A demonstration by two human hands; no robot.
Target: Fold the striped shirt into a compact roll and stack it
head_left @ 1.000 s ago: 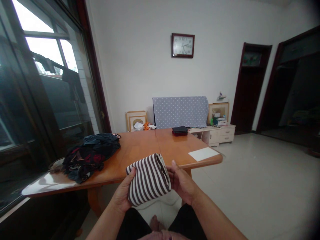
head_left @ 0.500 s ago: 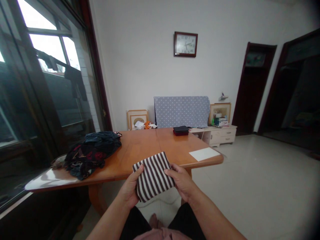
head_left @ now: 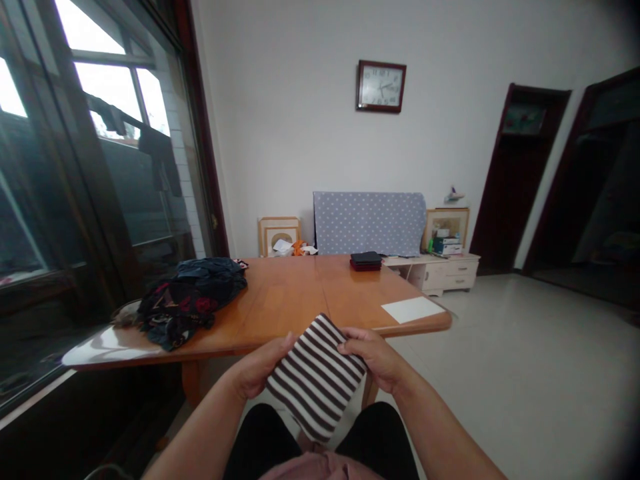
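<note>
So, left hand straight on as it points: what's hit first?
The striped cloth, right at the left hand; contact is hard to judge. Beyond it, likely the table, depth unclear.

Cloth (head_left: 317, 377) before table (head_left: 290, 297), clothes (head_left: 193, 303) leftward

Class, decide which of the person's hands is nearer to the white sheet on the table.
Right. The right hand is left of the white sheet, on the wearer's side; the left hand is farther left, across the striped cloth.
</note>
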